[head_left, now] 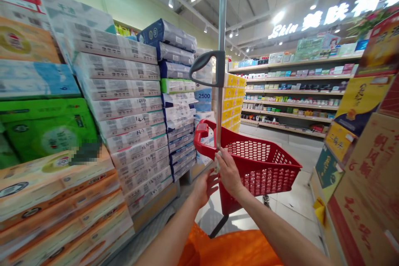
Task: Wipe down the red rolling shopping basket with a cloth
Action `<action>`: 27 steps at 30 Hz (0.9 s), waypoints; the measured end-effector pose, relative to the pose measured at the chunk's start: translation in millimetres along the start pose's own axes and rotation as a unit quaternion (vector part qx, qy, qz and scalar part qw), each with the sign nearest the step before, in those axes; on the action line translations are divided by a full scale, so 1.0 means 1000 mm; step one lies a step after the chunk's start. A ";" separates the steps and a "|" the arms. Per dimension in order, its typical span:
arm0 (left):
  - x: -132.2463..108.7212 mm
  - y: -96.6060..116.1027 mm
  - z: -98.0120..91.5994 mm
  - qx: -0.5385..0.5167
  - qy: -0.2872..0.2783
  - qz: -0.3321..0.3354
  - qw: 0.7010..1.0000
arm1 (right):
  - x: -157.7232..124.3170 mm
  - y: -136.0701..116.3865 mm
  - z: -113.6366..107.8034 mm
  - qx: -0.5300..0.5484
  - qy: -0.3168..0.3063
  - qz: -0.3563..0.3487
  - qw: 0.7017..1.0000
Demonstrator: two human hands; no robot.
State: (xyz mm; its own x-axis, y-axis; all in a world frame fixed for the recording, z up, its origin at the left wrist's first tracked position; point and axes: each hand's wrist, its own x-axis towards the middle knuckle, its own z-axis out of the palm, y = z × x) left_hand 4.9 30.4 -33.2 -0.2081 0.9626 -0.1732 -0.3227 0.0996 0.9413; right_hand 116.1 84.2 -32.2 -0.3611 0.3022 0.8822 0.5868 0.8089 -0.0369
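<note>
A red shopping cart [258,166] with perforated sides stands in front of me. Beside its red push handle [205,141] rises a tall metal pole [222,12], which carries a grey loop grip [220,68]. My right hand [230,172] is closed at the foot of the pole, fingers bent over a small, pale, crumpled-looking piece [217,163] whose kind I cannot make out. Just lower and to the left, my left hand [204,189] has its fingers apart, close to that piece. Whether its fingertips touch it is hard to see.
Stacked wrapped paper packs [134,112] and orange packs [62,199] line the left side. Cardboard cartons [370,183] and boxes stand at right. Behind the cart are a tiled floor [289,212] and product shelves [293,91]. Orange fabric [230,249] lies below my arms.
</note>
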 end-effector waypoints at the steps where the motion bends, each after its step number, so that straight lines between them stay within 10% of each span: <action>1: -0.001 0.003 0.005 -0.072 -0.022 -0.013 0.997 | -0.002 -0.005 0.000 0.023 -0.002 0.020 1.000; 8: -0.008 -0.003 0.018 -0.151 -0.036 -0.014 0.988 | -0.043 -0.012 -0.005 -0.055 -0.030 -0.019 0.998; 14: 0.012 -0.001 -0.009 0.168 0.073 0.110 0.977 | 0.002 0.014 -0.002 -0.082 -0.001 -0.065 0.994; 19: 0.016 -0.013 -0.046 0.260 0.122 0.108 0.952 | -0.068 0.022 0.018 -0.069 -0.062 -0.126 0.988; 27: 0.006 -0.011 -0.032 0.532 0.068 0.200 0.820 | -0.027 0.021 -0.007 -0.086 -0.039 -0.048 0.994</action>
State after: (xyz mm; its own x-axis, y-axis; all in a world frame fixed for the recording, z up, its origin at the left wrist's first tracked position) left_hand -21.8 27.5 -54.1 -0.2249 0.9424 0.2476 0.7701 0.0162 0.6377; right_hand 143.4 88.9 -53.3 -0.4730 0.2710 0.8384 0.6599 0.7394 0.1332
